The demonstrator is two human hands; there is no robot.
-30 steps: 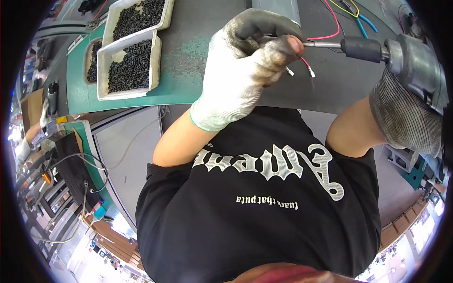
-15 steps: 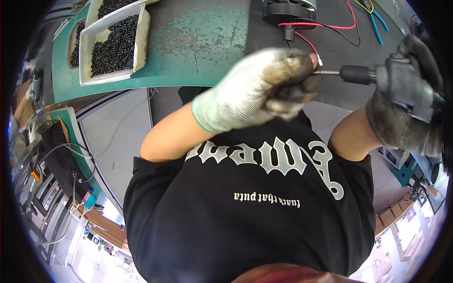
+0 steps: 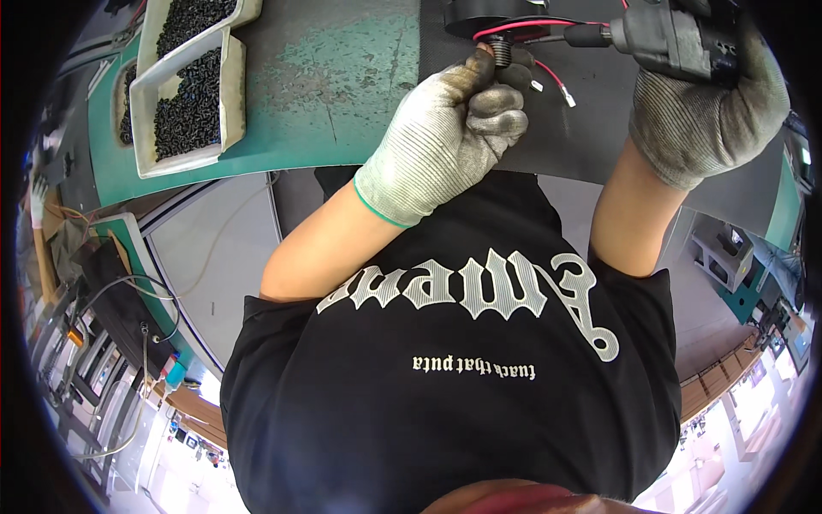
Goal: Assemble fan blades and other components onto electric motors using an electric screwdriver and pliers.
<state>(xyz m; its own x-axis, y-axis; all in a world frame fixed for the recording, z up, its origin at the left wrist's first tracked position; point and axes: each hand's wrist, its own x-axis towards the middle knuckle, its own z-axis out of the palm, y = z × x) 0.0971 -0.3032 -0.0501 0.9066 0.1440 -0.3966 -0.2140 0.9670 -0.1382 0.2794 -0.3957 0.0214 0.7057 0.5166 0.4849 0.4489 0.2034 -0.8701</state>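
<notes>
My left hand (image 3: 454, 128), in a white glove with dirty fingertips, is closed at the motor's near side. Its thumb and fingertips pinch around a ribbed black sleeve (image 3: 499, 51) that sticks out of the round black motor housing (image 3: 488, 13), only partly in view at the top edge. My right hand (image 3: 711, 120), in a grey glove, grips a power screwdriver (image 3: 672, 38). The driver's shaft (image 3: 548, 37) points left, and its tip reaches the housing beside the sleeve. Any screw there is too small to make out. A red wire (image 3: 552, 73) with a pale end terminal hangs near my left fingertips.
Two white bins (image 3: 233, 94) of small black screws stand at the left on the worn green bench mat (image 3: 334, 77). A dark mat (image 3: 591, 137) lies under the motor. Another person's gloved hand (image 3: 38, 197) shows at the far left.
Both hands have moved away from my body toward the motor. The screwdriver's tip has gone from my left fingertips to the housing, and my left hand now pinches at the ribbed sleeve.
</notes>
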